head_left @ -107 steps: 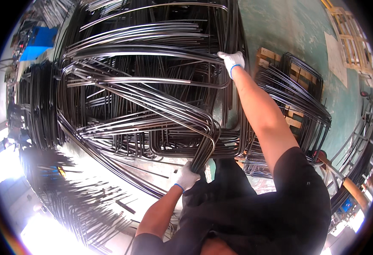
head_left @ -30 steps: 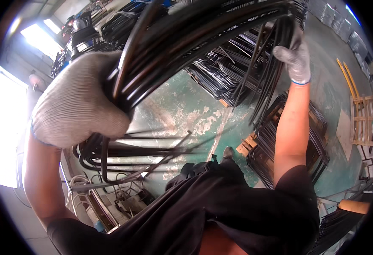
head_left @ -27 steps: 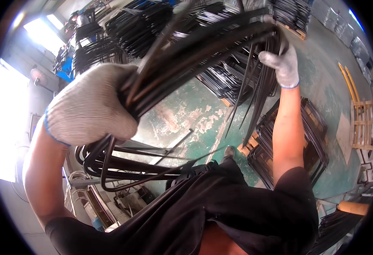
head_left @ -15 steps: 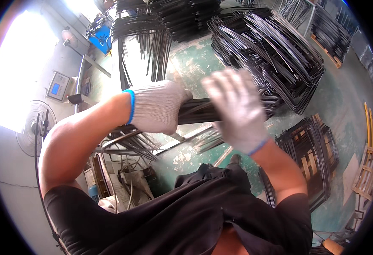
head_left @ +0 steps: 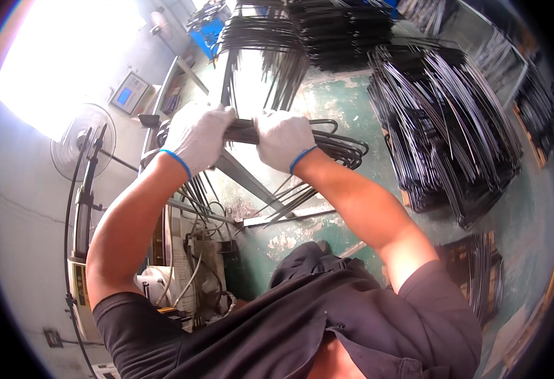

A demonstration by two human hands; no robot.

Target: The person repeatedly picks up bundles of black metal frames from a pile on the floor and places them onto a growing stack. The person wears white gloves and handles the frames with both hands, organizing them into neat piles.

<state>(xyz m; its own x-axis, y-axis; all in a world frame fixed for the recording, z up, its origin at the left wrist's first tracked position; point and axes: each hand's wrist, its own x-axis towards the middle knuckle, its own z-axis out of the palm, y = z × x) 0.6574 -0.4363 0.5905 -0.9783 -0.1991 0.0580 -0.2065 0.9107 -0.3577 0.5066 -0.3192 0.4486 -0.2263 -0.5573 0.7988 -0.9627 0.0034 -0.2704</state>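
Note:
My left hand (head_left: 200,139), in a white knit glove with a blue cuff, is closed around a bundle of dark bent metal rods (head_left: 241,131). A short way to the right, my right hand (head_left: 283,138), gloved alike, is wrapped around the same bundle. Rounded, looped rod ends (head_left: 343,150) stick out beyond my right hand. Below the hands, more thin rods and a grey metal bar (head_left: 251,180) run at a slant; how they join the stand beneath is partly hidden by my arms.
Large stacks of bent black rods (head_left: 444,126) stand at the right, with others (head_left: 340,38) at the back. A fan (head_left: 84,142) and a control box with a blue screen (head_left: 128,93) are at left. Below lies a machine with hoses (head_left: 195,265).
The view has turned left. My right hand, blurred with fingers spread over the bundle before, is now closed on it. Both hands and the bundle have shifted left, beside the stand.

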